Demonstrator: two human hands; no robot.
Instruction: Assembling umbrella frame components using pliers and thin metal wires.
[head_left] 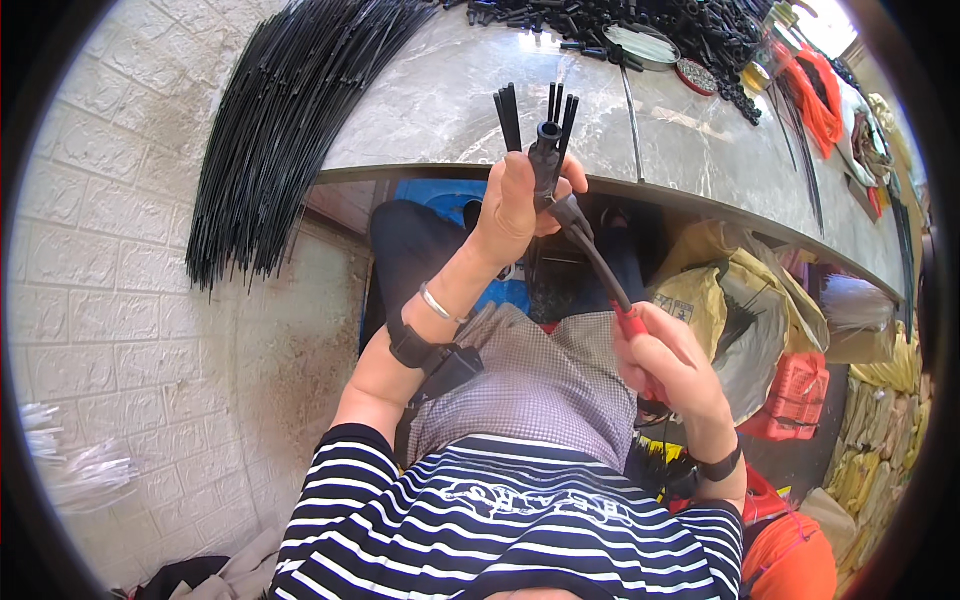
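Left hand (508, 205): gripping the black tube, upper middle of the frame.
Tube (545, 165): roughly upright, its round opening at the top.
Rods (509, 118): thin, black, clustered on both sides of the tube (whether the left hand holds them, I cannot tell).
Right hand (662, 350): closed round the red handle of a tool (600, 265), right of the frame's centre.
Tool head (566, 210): at the tube's lower end (contact unclear).
Bench (440, 130): grey, across the top, black parts (590, 18) heaped on it.
Bundle (290, 130): long black strands, upper left.
Crate (797, 398): red, lower right.
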